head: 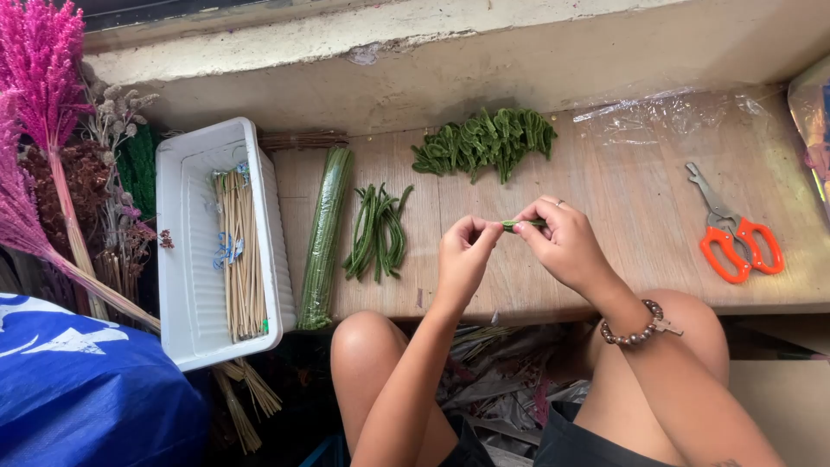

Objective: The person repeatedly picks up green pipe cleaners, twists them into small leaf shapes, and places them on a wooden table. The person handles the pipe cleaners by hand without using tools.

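Observation:
Both hands meet over a wooden board and pinch a short green fuzzy wire piece between their fingertips. My left hand grips its left end; my right hand, with a ring and a bead bracelet at the wrist, grips its right end. Left of the hands lies a loose bunch of bent green wire pieces. A long straight bundle of green fuzzy wire lies further left. A pile of folded green pieces rests at the back.
Orange-handled scissors lie at the right. A white tray with thin wooden sticks stands at the left, beside pink and dark dried flowers. Clear plastic covers the back right. A blue bag sits lower left.

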